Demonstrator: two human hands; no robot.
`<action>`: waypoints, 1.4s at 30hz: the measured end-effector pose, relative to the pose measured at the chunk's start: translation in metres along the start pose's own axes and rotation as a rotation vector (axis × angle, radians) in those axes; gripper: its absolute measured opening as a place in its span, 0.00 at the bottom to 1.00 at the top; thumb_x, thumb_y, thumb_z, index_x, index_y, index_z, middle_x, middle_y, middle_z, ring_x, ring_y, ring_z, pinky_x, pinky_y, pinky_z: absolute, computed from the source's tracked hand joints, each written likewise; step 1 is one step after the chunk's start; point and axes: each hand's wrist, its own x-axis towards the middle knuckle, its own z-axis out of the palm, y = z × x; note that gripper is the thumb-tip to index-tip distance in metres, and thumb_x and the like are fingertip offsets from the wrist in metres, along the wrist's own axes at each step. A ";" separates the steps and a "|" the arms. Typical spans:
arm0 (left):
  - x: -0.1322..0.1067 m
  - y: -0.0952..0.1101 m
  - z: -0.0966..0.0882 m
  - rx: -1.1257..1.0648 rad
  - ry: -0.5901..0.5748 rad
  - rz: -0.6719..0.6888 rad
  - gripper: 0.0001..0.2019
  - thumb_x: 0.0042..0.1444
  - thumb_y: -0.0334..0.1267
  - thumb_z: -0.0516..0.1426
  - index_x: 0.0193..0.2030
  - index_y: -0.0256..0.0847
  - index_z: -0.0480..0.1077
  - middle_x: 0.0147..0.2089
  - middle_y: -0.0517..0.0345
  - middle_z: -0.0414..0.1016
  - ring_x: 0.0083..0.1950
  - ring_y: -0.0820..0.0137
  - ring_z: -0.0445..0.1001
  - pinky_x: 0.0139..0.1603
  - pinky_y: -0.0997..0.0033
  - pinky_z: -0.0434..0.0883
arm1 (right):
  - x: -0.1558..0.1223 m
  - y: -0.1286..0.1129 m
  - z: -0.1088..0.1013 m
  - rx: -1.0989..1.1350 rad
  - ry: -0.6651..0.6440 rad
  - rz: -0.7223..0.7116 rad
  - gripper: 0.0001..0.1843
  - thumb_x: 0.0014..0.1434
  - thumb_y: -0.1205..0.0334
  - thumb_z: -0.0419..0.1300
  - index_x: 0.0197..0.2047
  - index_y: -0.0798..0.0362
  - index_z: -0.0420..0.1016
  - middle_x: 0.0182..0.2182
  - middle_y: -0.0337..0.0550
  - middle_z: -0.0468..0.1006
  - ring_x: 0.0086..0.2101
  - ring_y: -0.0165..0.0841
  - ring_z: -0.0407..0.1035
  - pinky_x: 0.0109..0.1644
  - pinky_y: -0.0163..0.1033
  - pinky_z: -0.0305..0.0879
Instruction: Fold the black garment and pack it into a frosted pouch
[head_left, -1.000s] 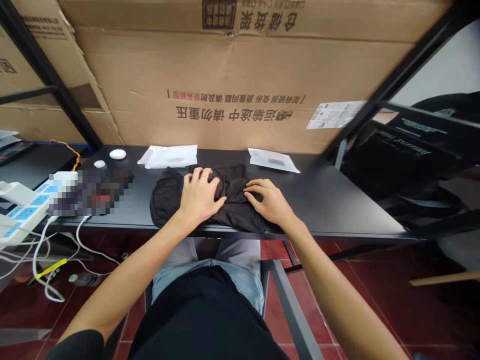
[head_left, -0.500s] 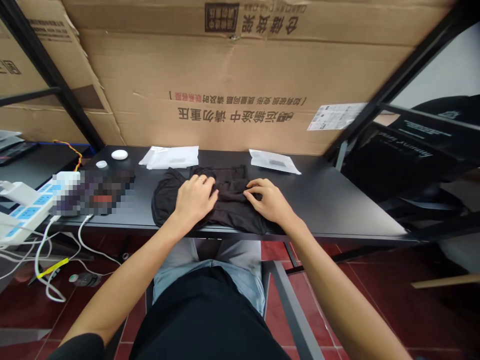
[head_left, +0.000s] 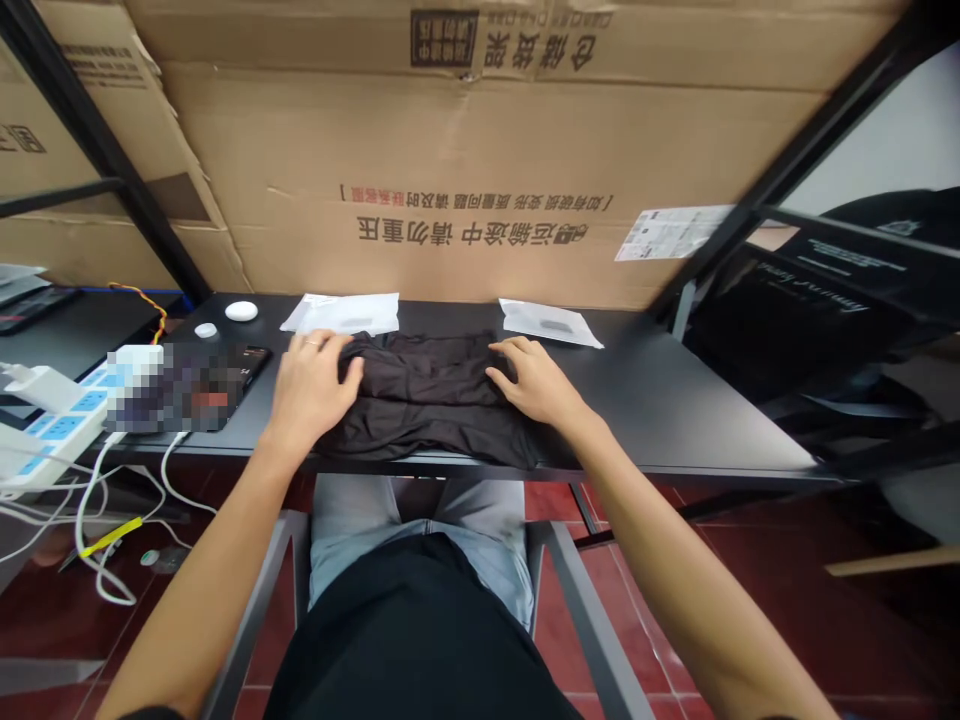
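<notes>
Black cloth (head_left: 435, 390) lies wrinkled along the front edge of the table (head_left: 675, 410), with white packets (head_left: 356, 314) behind it near the back edge. Bare surface stretches rightward to the table's right edge. The left hand (head_left: 311, 385) covers the cloth's left end, thumb spread from fingers; the right hand (head_left: 534, 382) bends at its right end, pinching or not, I cannot tell.

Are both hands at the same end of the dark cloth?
No, the left hand is at the left end of the dark cloth, the right hand at its right.
</notes>
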 end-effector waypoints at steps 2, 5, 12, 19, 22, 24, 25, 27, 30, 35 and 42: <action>0.009 0.008 0.009 -0.035 -0.075 0.086 0.22 0.74 0.44 0.56 0.69 0.41 0.78 0.68 0.41 0.82 0.70 0.44 0.75 0.73 0.44 0.72 | 0.004 0.005 0.000 -0.013 -0.029 -0.017 0.15 0.72 0.56 0.64 0.57 0.49 0.85 0.53 0.57 0.84 0.55 0.57 0.77 0.66 0.66 0.76; 0.021 0.009 0.019 -0.051 -0.168 0.104 0.20 0.73 0.39 0.57 0.66 0.41 0.80 0.61 0.44 0.86 0.66 0.46 0.78 0.70 0.45 0.73 | 0.009 0.009 0.000 0.026 -0.015 -0.018 0.10 0.70 0.59 0.64 0.50 0.47 0.87 0.47 0.53 0.84 0.51 0.54 0.79 0.63 0.63 0.78; 0.018 -0.007 0.009 -0.222 -0.059 0.163 0.14 0.73 0.40 0.57 0.54 0.43 0.84 0.52 0.47 0.86 0.59 0.53 0.81 0.69 0.50 0.76 | 0.004 -0.006 -0.014 0.203 0.157 0.028 0.08 0.73 0.57 0.61 0.47 0.47 0.82 0.47 0.52 0.85 0.49 0.51 0.81 0.58 0.60 0.80; -0.042 -0.023 -0.037 -0.365 -0.136 0.325 0.06 0.67 0.46 0.63 0.40 0.53 0.81 0.58 0.52 0.85 0.64 0.53 0.80 0.75 0.43 0.75 | -0.052 -0.030 -0.061 0.451 -0.147 -0.080 0.18 0.77 0.41 0.60 0.47 0.43 0.83 0.59 0.49 0.89 0.58 0.53 0.83 0.68 0.60 0.77; -0.051 -0.016 -0.043 -0.398 -0.069 0.334 0.05 0.68 0.46 0.63 0.43 0.53 0.82 0.60 0.52 0.85 0.66 0.51 0.80 0.77 0.40 0.74 | -0.062 -0.040 -0.064 0.478 -0.237 -0.132 0.23 0.81 0.39 0.54 0.51 0.42 0.86 0.58 0.48 0.89 0.58 0.51 0.84 0.66 0.56 0.80; -0.048 -0.006 -0.038 -0.392 -0.012 0.310 0.10 0.71 0.45 0.60 0.52 0.53 0.83 0.63 0.52 0.83 0.68 0.52 0.79 0.78 0.43 0.74 | -0.061 -0.046 -0.058 0.433 -0.182 -0.153 0.20 0.81 0.43 0.55 0.54 0.40 0.88 0.58 0.47 0.89 0.58 0.49 0.84 0.67 0.55 0.79; -0.045 -0.001 -0.035 -0.375 -0.027 0.313 0.13 0.73 0.45 0.59 0.58 0.53 0.83 0.67 0.52 0.82 0.71 0.53 0.78 0.79 0.44 0.73 | -0.060 -0.047 -0.054 0.403 -0.164 -0.168 0.18 0.81 0.45 0.58 0.55 0.40 0.88 0.59 0.47 0.88 0.59 0.49 0.83 0.68 0.55 0.79; -0.042 0.005 -0.026 -0.315 -0.146 0.356 0.21 0.75 0.43 0.56 0.70 0.54 0.79 0.76 0.52 0.76 0.78 0.54 0.72 0.83 0.44 0.68 | -0.059 -0.047 -0.044 0.351 -0.180 -0.216 0.14 0.78 0.48 0.63 0.55 0.39 0.90 0.60 0.48 0.87 0.59 0.49 0.83 0.68 0.55 0.80; -0.047 0.000 -0.013 -0.229 -0.381 0.421 0.27 0.77 0.39 0.52 0.78 0.61 0.73 0.84 0.57 0.67 0.85 0.54 0.64 0.87 0.36 0.58 | -0.062 -0.039 -0.031 0.336 -0.225 -0.256 0.12 0.76 0.48 0.67 0.53 0.40 0.91 0.58 0.50 0.88 0.57 0.49 0.84 0.65 0.56 0.82; -0.059 -0.021 0.001 -0.227 -0.459 0.410 0.27 0.78 0.40 0.49 0.76 0.65 0.75 0.85 0.63 0.66 0.86 0.57 0.62 0.88 0.36 0.55 | -0.072 -0.027 -0.023 0.412 -0.181 -0.181 0.10 0.72 0.47 0.71 0.51 0.39 0.92 0.57 0.47 0.89 0.56 0.48 0.84 0.65 0.56 0.82; -0.064 -0.017 0.004 -0.224 -0.378 0.413 0.25 0.78 0.40 0.49 0.73 0.63 0.78 0.83 0.62 0.69 0.84 0.57 0.67 0.88 0.38 0.56 | -0.072 -0.037 -0.027 0.496 -0.118 -0.061 0.11 0.73 0.47 0.71 0.43 0.42 0.91 0.53 0.47 0.91 0.53 0.47 0.86 0.64 0.55 0.82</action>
